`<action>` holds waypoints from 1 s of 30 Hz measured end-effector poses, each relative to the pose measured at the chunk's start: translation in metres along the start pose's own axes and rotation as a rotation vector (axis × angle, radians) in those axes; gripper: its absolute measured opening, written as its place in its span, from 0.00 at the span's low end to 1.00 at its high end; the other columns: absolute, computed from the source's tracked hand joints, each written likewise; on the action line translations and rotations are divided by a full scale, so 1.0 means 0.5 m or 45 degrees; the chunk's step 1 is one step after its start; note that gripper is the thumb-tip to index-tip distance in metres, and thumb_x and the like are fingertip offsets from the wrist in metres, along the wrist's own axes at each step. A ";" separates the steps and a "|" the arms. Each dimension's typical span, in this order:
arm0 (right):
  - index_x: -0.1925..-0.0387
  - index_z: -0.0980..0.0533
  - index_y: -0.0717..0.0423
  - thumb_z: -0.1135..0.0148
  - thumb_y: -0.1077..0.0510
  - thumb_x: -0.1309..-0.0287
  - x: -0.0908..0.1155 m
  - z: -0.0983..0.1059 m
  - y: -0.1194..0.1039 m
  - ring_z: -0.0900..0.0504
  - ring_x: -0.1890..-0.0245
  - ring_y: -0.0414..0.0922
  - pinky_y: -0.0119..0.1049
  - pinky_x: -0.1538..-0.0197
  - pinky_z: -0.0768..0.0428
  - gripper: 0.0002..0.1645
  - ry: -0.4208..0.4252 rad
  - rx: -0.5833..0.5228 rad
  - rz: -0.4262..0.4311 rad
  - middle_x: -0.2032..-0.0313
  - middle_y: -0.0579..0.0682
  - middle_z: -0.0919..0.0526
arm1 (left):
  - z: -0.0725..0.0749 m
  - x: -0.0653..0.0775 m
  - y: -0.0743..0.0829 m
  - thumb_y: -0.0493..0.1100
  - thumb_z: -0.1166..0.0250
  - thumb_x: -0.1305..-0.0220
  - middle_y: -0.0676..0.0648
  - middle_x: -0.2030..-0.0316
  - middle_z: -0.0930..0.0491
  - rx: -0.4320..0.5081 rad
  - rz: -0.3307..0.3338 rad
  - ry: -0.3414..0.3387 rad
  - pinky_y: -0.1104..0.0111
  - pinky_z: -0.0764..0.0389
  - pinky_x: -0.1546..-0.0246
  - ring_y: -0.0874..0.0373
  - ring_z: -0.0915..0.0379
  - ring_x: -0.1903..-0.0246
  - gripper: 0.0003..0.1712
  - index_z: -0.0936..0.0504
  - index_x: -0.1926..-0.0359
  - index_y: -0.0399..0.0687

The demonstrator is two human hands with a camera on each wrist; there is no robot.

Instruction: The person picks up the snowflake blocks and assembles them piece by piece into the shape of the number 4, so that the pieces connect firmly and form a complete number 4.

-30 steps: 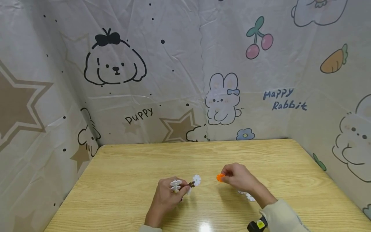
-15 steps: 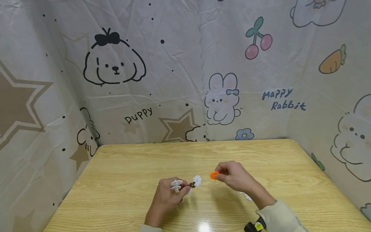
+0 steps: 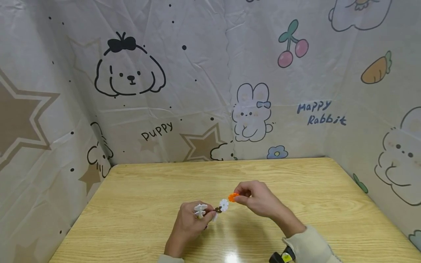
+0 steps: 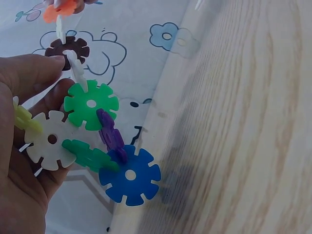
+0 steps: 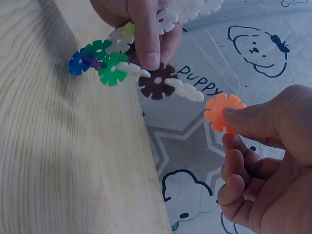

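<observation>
My left hand (image 3: 190, 224) grips a chain of notched plastic snowflake discs, its thumb on a brown disc (image 5: 150, 91). From that disc a white disc (image 5: 184, 90) sticks out toward the right. The chain also has a green disc (image 4: 78, 109), a purple disc (image 4: 113, 137) and a blue disc (image 4: 141, 187); more white discs (image 5: 209, 5) rise behind the hand. My right hand (image 3: 261, 201) pinches an orange snowflake disc (image 5: 214, 112) between thumb and fingers. Its rim is close to the end white disc, with a narrow gap in the right wrist view.
Both hands are above a wood-grain table (image 3: 148, 190). A printed cloth (image 3: 197, 73) hangs along its back and sides. A black device with a yellow label (image 3: 283, 256) is at the right sleeve (image 3: 310, 243).
My right hand has moved left with the orange disc, up to the chain's end white disc. My left hand has stayed nearly still. White discs on the table are now hidden by the right arm.
</observation>
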State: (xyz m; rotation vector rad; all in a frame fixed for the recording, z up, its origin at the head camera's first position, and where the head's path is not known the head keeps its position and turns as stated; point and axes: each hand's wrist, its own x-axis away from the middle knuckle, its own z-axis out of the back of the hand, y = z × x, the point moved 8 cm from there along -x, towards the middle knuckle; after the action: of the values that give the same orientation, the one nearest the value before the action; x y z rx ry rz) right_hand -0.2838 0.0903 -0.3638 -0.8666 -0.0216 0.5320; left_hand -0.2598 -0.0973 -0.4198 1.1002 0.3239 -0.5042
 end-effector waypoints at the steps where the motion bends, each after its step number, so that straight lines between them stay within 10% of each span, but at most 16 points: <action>1: 0.71 0.19 0.52 0.32 0.62 0.38 -0.001 -0.001 -0.002 0.26 0.75 0.40 0.33 0.72 0.27 0.05 -0.002 -0.004 0.002 0.76 0.41 0.22 | 0.001 0.000 0.001 0.35 0.25 0.44 0.60 0.76 0.17 -0.001 -0.002 0.000 0.71 0.23 0.79 0.69 0.28 0.83 0.06 0.13 0.71 0.51; 30: 0.70 0.15 0.54 0.29 0.61 0.42 -0.002 -0.009 -0.011 0.23 0.73 0.38 0.34 0.72 0.24 0.02 0.072 0.010 0.082 0.73 0.38 0.18 | 0.003 -0.002 0.005 0.33 0.25 0.46 0.61 0.76 0.18 -0.009 -0.056 0.014 0.71 0.25 0.80 0.69 0.29 0.81 0.08 0.14 0.72 0.51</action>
State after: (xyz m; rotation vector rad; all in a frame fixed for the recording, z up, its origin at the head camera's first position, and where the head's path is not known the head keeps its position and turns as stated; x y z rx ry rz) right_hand -0.2810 0.0836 -0.3626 -0.8763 0.0604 0.5672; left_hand -0.2595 -0.0973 -0.4168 1.0908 0.3600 -0.5361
